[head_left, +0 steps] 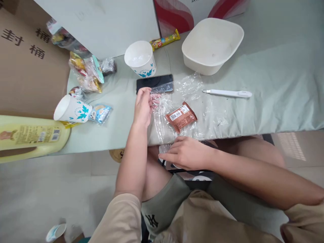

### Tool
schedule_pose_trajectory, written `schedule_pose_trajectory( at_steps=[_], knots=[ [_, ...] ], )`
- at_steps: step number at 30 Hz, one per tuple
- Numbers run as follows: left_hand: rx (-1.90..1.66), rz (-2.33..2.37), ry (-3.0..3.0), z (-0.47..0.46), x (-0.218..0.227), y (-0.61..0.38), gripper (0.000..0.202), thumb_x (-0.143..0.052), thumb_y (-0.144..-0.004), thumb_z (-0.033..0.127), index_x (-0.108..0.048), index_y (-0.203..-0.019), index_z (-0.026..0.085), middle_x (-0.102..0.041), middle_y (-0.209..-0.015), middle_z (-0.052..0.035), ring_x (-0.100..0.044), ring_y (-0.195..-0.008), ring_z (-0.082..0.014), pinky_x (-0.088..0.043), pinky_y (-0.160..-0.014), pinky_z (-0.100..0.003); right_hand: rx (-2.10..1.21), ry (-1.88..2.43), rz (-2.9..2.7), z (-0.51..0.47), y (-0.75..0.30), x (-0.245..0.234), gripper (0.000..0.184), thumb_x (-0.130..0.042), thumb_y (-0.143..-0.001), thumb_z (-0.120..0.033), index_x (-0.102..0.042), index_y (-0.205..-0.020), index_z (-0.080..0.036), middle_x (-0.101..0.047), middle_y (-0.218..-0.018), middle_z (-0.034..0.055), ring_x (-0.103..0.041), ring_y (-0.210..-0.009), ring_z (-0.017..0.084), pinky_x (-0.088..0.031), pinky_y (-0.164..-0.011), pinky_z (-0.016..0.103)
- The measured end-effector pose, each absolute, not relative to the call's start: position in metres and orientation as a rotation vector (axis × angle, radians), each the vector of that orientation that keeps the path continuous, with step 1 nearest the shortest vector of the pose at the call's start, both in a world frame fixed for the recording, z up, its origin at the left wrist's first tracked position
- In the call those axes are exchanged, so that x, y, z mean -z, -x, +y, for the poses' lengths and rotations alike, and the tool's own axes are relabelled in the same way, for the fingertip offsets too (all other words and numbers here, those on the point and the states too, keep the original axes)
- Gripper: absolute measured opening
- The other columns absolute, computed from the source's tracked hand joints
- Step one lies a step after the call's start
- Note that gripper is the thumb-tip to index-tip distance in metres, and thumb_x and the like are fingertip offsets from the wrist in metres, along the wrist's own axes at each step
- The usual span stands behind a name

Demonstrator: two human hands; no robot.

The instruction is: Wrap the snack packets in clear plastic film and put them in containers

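Observation:
A clear plastic bag (162, 116) lies crumpled and spread over the table's front part. My left hand (143, 106) is closed on the bag's left upper edge, just below a black phone (155, 83). Down at the table's front edge, my right hand (188, 153) has its fingers on the lower part of the bag; the grip itself is partly hidden. Between both hands sits a brown wrapped snack packet (181, 116) with a white barcode label, on or inside the film; I cannot tell which. To its right lies a white utility knife (227, 93), tip pointing left.
A white bowl (199, 62) and an upright paper cup (139, 57) stand behind, near a yellow snack stick (165, 40). Leftward are a tipped paper cup (73, 109), a blue packet (100, 113), several wrapped snacks (87, 74), a yellow jug (32, 136) and a cardboard box (32, 77).

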State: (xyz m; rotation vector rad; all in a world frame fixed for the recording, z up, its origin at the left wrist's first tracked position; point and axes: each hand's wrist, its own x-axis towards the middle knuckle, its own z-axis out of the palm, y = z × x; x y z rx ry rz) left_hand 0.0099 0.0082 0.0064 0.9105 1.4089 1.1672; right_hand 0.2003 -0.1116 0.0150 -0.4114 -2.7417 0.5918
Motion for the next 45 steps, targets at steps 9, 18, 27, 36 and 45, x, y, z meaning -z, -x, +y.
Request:
schedule_pose_trajectory(
  at_steps=[9, 18, 27, 36, 45],
  knots=[
    [-0.843, 1.340, -1.293, -0.019, -0.015, -0.006, 0.099, -0.093, -0.067, 0.030, -0.040, -0.151, 0.037, -0.065, -0.117, -0.0095, -0.069, -0.097, -0.0244, -0.057, -0.083, -0.037, -0.438, 1.042, -2.375, -0.060, -0.242, -0.018, 0.042, -0.051, -0.089, -0.016, -0.069, -0.127, -0.022, -0.071, -0.135, 0.0101, -0.061, -0.128, 0.031, -0.046, -0.101, 0.046],
    [-1.013, 1.501, -1.137, -0.009, -0.013, -0.022, 0.073, -0.065, -0.084, 0.014, -0.040, -0.149, 0.035, -0.071, -0.102, -0.0043, -0.064, -0.075, -0.0160, -0.052, -0.070, -0.030, -0.601, 1.119, -2.371, -0.045, -0.249, -0.010, 0.051, -0.055, -0.086, -0.019, -0.064, -0.136, -0.020, -0.072, -0.130, 0.0136, -0.061, -0.128, 0.033, -0.047, -0.106, 0.054],
    [-1.006, 1.515, -1.085, -0.001, -0.011, -0.023, 0.074, -0.056, -0.078, 0.004, -0.041, -0.145, 0.033, -0.072, -0.098, -0.0021, -0.055, -0.060, -0.0112, -0.043, -0.056, -0.024, -0.080, 1.595, -1.814, 0.010, -0.279, -0.020, 0.050, -0.048, -0.095, -0.022, -0.062, -0.143, -0.026, -0.056, -0.123, 0.0157, -0.060, -0.120, 0.033, -0.052, -0.099, 0.054],
    [-0.975, 1.510, -1.056, -0.003, -0.014, -0.021, 0.072, -0.054, -0.076, 0.002, -0.047, -0.140, 0.033, -0.073, -0.098, -0.0017, -0.054, -0.058, -0.0101, -0.040, -0.051, -0.023, -0.060, 1.716, -1.810, 0.051, -0.298, -0.006, 0.049, -0.049, -0.086, -0.016, -0.067, -0.131, -0.025, -0.062, -0.139, 0.0144, -0.056, -0.131, 0.035, -0.044, -0.106, 0.060],
    [-0.954, 1.513, -1.082, -0.007, -0.014, -0.019, 0.073, -0.053, -0.076, 0.002, -0.046, -0.142, 0.032, -0.073, -0.098, -0.0025, -0.054, -0.059, -0.0114, -0.036, -0.049, -0.023, -0.056, 1.641, -1.903, 0.034, -0.297, 0.004, 0.028, -0.050, -0.091, -0.023, -0.072, -0.109, -0.022, -0.073, -0.113, 0.0144, -0.064, -0.116, 0.035, -0.048, -0.100, 0.057]
  ],
)
